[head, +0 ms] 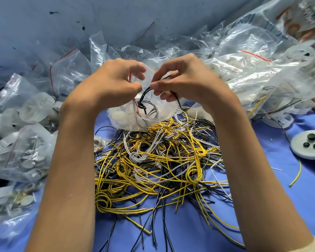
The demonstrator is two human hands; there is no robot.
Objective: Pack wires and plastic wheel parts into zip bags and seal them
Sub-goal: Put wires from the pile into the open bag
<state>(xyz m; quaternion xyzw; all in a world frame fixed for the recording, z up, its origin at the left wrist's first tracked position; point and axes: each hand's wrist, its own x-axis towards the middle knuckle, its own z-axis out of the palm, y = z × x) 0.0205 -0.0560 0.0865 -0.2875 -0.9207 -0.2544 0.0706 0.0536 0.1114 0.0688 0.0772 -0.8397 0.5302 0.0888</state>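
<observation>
Head view: we hold a small clear zip bag (135, 120) at the centre of the frame, just above the wire pile (162, 160) that sprawls over the blue cloth (244, 206). Our left hand (115, 82) pinches the bag's mouth at its red zip strip, fingers curled, so the opening gapes. Our right hand (182, 80) pinches a knotted black wire bundle (143, 101) between thumb and forefinger, the other fingers curled beneath.

The bundle hangs from those fingertips, just right of the left thumb. Its knot sits inside the bag's mouth, and a loose tail trails out under the right palm toward the lower right. A grey coil and pale pieces, which we take for wheel parts, lie in the bag's bottom.

We judge the wire light and springy, likely to uncoil and snag on the film, so the knot is the sure place to grip it. The bag is soft, thin and slippery, best held by the stiffer zip edge.

Filled bags (24, 155) crowd the left edge, and crumpled empty bags (253, 70) fill the upper right.
</observation>
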